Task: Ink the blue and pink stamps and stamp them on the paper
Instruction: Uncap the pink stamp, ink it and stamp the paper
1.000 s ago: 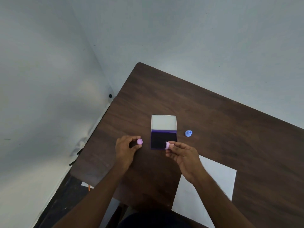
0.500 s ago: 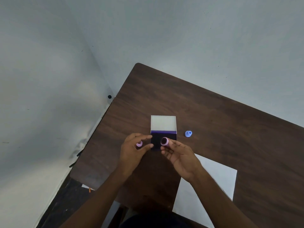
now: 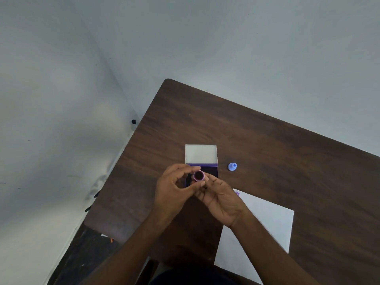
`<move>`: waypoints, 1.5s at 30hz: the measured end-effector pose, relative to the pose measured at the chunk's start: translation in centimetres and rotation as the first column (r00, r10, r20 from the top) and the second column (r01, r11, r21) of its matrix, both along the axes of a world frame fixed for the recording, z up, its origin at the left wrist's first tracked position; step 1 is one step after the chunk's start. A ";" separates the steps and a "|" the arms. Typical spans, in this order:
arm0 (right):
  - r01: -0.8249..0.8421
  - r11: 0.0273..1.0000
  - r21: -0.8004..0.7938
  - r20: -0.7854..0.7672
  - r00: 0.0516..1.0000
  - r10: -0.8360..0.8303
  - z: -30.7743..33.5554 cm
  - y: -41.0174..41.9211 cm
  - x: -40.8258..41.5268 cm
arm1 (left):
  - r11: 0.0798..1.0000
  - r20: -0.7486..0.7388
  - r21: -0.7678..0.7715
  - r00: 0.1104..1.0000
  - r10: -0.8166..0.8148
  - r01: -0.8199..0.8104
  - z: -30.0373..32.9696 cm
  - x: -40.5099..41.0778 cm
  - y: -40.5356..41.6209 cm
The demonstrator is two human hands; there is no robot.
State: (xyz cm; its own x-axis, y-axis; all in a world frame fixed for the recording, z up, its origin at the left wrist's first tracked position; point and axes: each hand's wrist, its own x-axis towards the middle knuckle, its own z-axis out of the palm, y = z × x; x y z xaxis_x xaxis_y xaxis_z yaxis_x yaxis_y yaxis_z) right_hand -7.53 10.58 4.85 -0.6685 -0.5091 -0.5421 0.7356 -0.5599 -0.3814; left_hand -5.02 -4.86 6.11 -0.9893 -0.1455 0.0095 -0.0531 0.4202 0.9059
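The pink stamp [image 3: 199,175] is held over the open ink pad [image 3: 212,171] with its dark inked face turned up towards me. My right hand [image 3: 221,199] grips it from below. My left hand [image 3: 174,191] is curled against its left side, thumb and forefinger around it, and the pink cap it carried is hidden behind those fingers. The blue stamp [image 3: 232,166] stands alone on the table to the right of the pad. The white paper [image 3: 267,223] lies at the near right and has a small purple mark at its far corner [image 3: 237,193].
The ink pad's white lid [image 3: 201,154] lies flipped open behind the pad. All of this is on a dark wooden table [image 3: 287,161] pushed into a corner of grey walls. The table's left edge runs close beside my left arm.
My left hand moved right with the pink cap until it met my right hand. My right hand tilted the pink stamp so its inked face points up.
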 end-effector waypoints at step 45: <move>-0.020 0.728 0.685 -0.256 0.929 0.267 -3.2 1.8 -0.8 | 0.963 0.365 0.231 0.930 0.045 -0.137 -4.5 1.0 0.5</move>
